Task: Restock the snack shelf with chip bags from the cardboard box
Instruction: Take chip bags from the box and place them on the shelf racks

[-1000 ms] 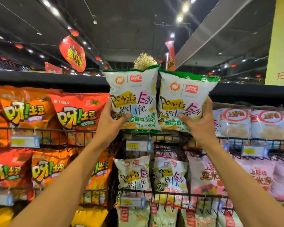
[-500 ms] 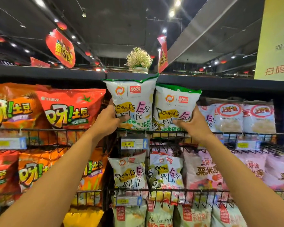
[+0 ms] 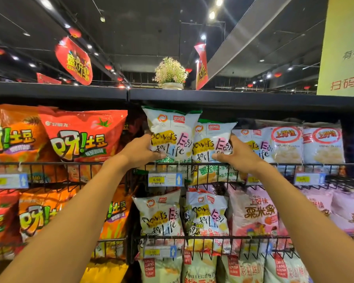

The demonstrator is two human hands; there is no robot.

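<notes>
Chip bags of one white-and-green kind are held upright at the top tier of the snack shelf, one in each hand. The left chip bag is gripped by the left hand at its lower left edge, with the thumb laid across the printed front and the fingers hidden behind. The right chip bag is gripped in mirror fashion by the right hand at its lower right edge. The two bags are pressed side by side and touching, with their long axes vertical and their fronts turned outward.

From each grip the bag rises upward and inward, so the bulk is carried above the hands. The left bag is held higher, its top seal close under the black shelf board. The right bag is set lower, and its bottom is seen behind the wire rail. Just right of the right hand, a third matching bag is stood in the same tier. A price tag is hung on the rail below the left bag.

The coming move is judged to be a lowering of the left bag behind the rail, level with its neighbour. The cardboard box is not in view.
</notes>
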